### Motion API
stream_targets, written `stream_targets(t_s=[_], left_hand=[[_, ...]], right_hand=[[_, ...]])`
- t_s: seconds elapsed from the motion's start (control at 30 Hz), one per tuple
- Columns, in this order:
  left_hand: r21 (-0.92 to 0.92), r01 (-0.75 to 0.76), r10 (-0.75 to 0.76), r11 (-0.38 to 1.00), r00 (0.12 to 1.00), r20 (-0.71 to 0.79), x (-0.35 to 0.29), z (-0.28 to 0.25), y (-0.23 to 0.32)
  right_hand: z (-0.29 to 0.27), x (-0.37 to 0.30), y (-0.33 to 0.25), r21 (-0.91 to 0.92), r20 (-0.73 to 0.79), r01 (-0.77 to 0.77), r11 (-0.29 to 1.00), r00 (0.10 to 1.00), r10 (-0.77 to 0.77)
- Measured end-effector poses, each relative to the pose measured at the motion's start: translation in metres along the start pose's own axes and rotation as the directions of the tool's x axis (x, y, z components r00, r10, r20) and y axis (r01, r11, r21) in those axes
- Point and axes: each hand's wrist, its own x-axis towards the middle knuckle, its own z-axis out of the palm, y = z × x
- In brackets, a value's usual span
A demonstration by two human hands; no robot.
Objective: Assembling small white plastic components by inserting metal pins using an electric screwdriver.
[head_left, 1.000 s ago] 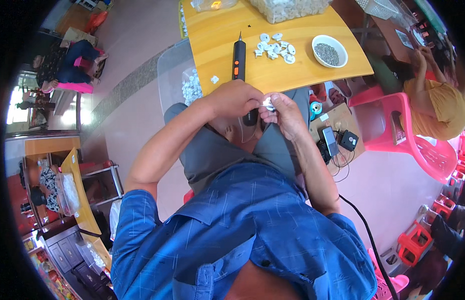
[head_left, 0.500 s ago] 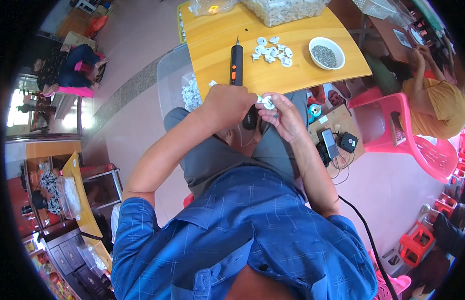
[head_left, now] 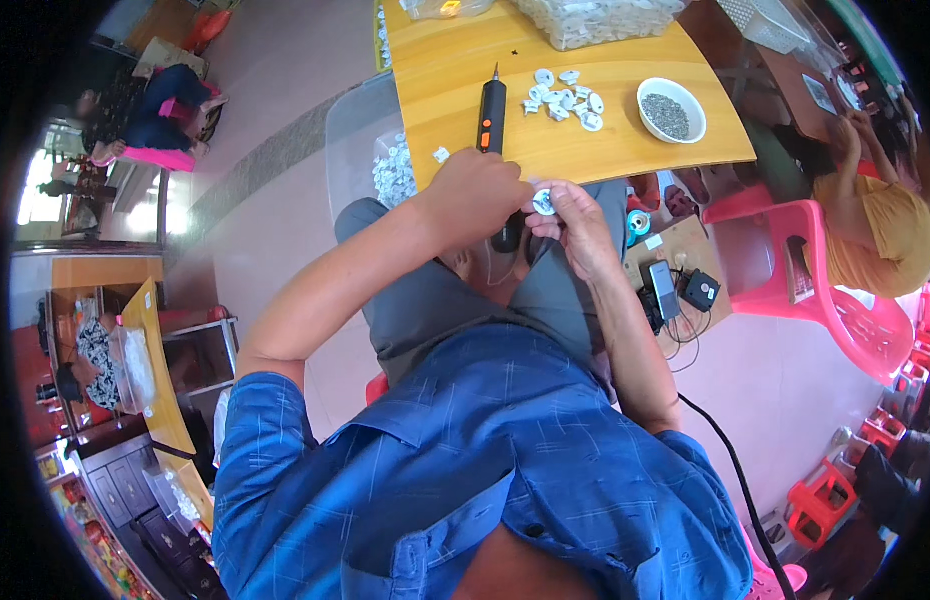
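- Pinching a small round white part [head_left: 544, 202] between thumb and fingers, the right hand [head_left: 579, 222] keeps its face turned upward, over the lap, just short of the near edge of the yellow worktop [head_left: 625, 150].
- The left hand [head_left: 475, 198] is curled, its back to the camera, its fingertips close up against the right hand's; whether it grips anything I cannot tell, since the fingers hide it.
- The two hands are together, near the white part, with the forearms spread wide.
- A black pen-shaped tool [head_left: 492, 115] with orange buttons lies toward the left edge of the worktop, its thin tip toward the far edge; its lower end is hidden behind the left hand.
- A loose cluster of white pieces [head_left: 565, 97] sits to the right of the tool, well back from the near edge.
- A white bowl [head_left: 694, 108] of small metal bits stands near the right edge.
- A clear box [head_left: 575, 46] full of whitish parts stands at the far side, the cluster nearer than it.
- One lone white piece [head_left: 441, 155] lies by the near left corner.
- Beyond the left edge, lower down, a clear bin [head_left: 350, 140] holds more white pieces.
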Motion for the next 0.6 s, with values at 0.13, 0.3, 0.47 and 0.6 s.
stream_targets(t_s=[0.13, 0.3, 0.47, 0.6], left_hand=[[0.016, 0.009, -0.01, 1.0, 0.994, 0.108, 0.005, -0.001, -0.001], [0.041, 0.008, -0.014, 0.999, 0.989, 0.149, 0.008, 0.003, 0.001], [0.033, -0.002, 0.0, 0.999, 0.999, 0.05, 0.003, 0.014, -0.003], [-0.063, 0.047, -0.046, 0.997, 0.999, 0.026, -0.001, 0.015, -0.008]], right_hand=[[0.004, -0.001, 0.001, -0.05, -0.007, -0.006, 0.999, 1.0, 0.005], [0.004, -0.001, 0.002, -0.072, -0.048, -0.04, 0.997, 0.998, 0.037], [0.002, -0.001, 0.002, -0.05, -0.036, -0.031, 0.998, 0.999, 0.03], [0.001, -0.001, -0.001, -0.012, -0.03, -0.024, 1.0, 0.999, 0.024]])
